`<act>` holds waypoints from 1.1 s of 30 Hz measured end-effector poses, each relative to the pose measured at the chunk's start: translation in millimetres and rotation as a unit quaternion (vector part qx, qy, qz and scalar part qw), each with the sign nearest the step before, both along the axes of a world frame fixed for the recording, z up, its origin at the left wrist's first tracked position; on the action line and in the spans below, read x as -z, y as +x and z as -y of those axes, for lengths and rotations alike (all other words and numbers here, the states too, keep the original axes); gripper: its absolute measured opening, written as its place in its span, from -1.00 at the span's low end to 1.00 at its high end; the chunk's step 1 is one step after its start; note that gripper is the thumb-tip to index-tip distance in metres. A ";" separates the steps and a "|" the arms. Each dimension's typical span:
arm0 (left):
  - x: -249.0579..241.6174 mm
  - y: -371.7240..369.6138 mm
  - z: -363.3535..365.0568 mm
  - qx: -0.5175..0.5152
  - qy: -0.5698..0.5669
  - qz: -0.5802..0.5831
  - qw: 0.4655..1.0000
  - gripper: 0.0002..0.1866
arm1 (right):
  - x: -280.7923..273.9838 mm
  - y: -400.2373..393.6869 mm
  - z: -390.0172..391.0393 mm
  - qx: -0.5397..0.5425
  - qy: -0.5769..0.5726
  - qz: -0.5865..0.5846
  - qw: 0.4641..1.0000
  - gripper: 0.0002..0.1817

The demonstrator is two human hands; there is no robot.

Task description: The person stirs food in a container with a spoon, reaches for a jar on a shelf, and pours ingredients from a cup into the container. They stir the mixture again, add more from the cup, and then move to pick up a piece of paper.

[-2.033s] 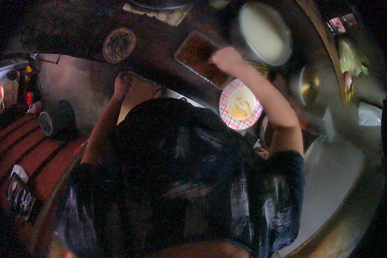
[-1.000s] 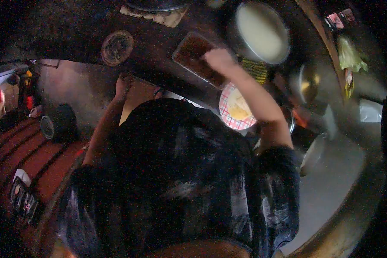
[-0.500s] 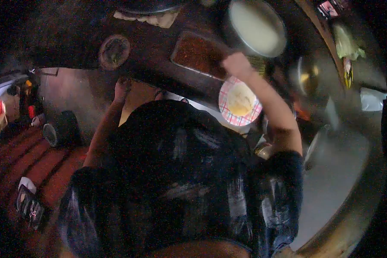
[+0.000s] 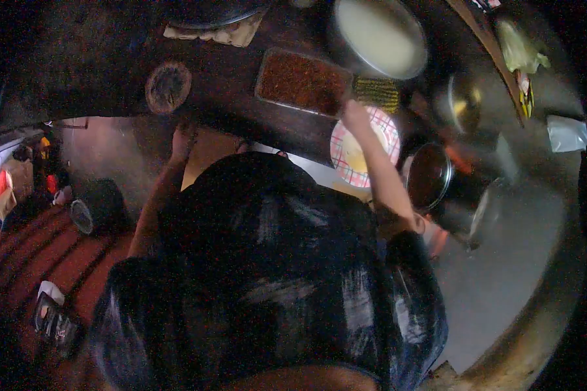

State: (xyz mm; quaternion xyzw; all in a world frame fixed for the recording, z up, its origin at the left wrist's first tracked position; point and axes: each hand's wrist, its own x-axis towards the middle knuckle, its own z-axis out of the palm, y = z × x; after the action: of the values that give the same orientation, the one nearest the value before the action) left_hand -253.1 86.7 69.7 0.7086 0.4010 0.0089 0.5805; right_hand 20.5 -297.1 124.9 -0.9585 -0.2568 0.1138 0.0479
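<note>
My right hand is closed at the upper left rim of a pink checked plate, close to the corner of a tray of reddish-brown crumbly stuff. What its fingers hold, if anything, is too blurred to make out. A pale yellowish food lies on the plate, partly hidden by my forearm. At the dark counter's near edge, on the left, is my left hand; its fingers are dark and unclear. Just above it sits a round dish with a dark middle.
A large metal bowl of whitish liquid stands behind the tray, near a green-yellow patterned item. Right of the plate are a pot with dark contents and a shiny metal bowl. A black bucket is at lower left.
My right hand has moved down and slightly left or right little, from above the tray's corner towards the plate. My right forearm has swung left, uncovering the dark pot and the patterned item.
</note>
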 end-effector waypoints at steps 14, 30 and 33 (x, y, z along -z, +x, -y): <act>14.4 9.3 -2.8 0.051 0.062 0.067 0.995 -0.69 | -48.5 -33.0 -51.7 -0.055 0.087 -0.038 0.994 -0.79; 4.7 -5.4 16.7 -0.015 0.001 0.092 0.996 -0.70 | -79.2 -39.5 -47.1 -0.047 -0.028 -0.013 0.998 -0.77; 13.6 -14.2 11.2 -0.026 -0.030 0.081 0.996 -0.71 | -66.3 -24.9 -61.7 0.004 -0.067 0.009 0.998 -0.75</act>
State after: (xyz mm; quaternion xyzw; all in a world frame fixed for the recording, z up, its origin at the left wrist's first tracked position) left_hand -267.3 75.6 56.1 0.6767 0.3714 0.0694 0.6319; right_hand -4.4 -235.4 191.1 -0.9617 -0.2450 0.1215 -0.0185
